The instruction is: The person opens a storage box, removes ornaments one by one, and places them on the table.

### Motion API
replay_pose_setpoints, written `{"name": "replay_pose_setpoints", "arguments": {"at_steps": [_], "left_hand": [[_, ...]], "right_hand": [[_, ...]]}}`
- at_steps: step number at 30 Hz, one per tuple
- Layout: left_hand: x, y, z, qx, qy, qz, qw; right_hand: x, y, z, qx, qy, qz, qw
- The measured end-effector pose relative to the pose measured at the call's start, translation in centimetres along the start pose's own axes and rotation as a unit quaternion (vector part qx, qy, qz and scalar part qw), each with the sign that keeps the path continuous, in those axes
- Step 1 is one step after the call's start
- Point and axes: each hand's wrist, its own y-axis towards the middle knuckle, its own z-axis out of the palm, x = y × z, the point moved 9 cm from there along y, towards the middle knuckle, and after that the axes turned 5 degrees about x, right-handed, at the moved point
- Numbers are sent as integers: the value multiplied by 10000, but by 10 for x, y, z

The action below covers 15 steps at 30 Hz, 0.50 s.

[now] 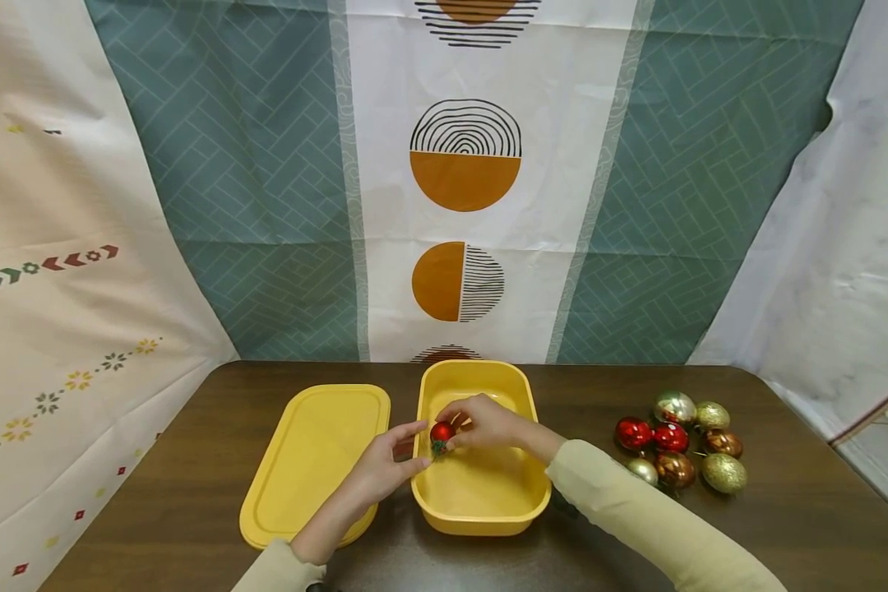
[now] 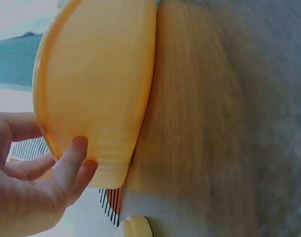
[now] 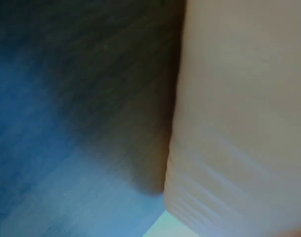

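Observation:
A shiny red Christmas ball [image 1: 441, 432] with a green tuft at its lower end is pinched by my right hand [image 1: 484, 423] inside the yellow plastic box [image 1: 481, 518], near its left wall. At that box's left rim is my left hand [image 1: 385, 464], its thumb and forefinger spread apart beside the ball. In the left wrist view, the left fingers [image 2: 73, 153] lie against the outside of the box wall [image 2: 101, 74], while others pass behind its rim. The right wrist view is blurred and does not show the right hand's grip.
A yellow lid [image 1: 318, 460] lies flat on the dark wooden table [image 1: 185, 493], left of the box. To the right sits a cluster of red, gold and bronze Christmas balls [image 1: 673, 469]. A patterned cloth [image 1: 466, 230] hangs behind the table.

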Motion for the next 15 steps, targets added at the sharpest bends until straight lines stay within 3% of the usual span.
{"name": "replay_pose_setpoints", "arguments": {"at_steps": [15], "left_hand": [[0, -1, 1, -99, -3, -77, 9999]], "right_hand": [[-2, -47, -38, -686, 615, 131, 9957]]}}
